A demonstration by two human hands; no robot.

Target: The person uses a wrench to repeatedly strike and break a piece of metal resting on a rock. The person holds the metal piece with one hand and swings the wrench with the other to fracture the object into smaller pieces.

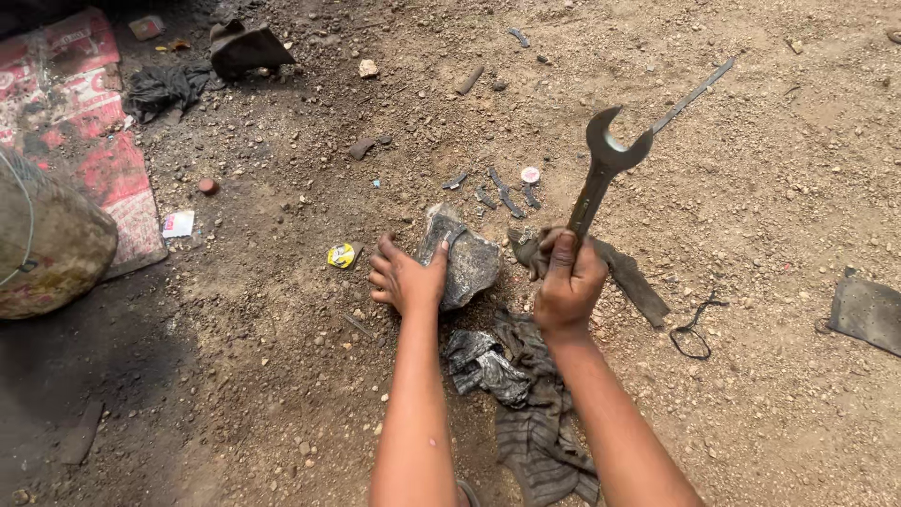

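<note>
From my remote seat I take the grey stone (465, 258) in the middle of the dirt ground as landmark. Just left of it, near but not touching, lies a small crumpled yellow wrapper (341, 254) with dark print. Farther left of the stone sits a small white paper scrap (177, 223) with a blue and reddish patch. Well to the upper left of the stone, a big flattened red and white printed sack (89, 141) is spread on the ground. Above that, far up-left of the stone, I see a small pinkish carton piece (146, 26). Just above the stone lies a little round white and pink cap (530, 175).
</note>
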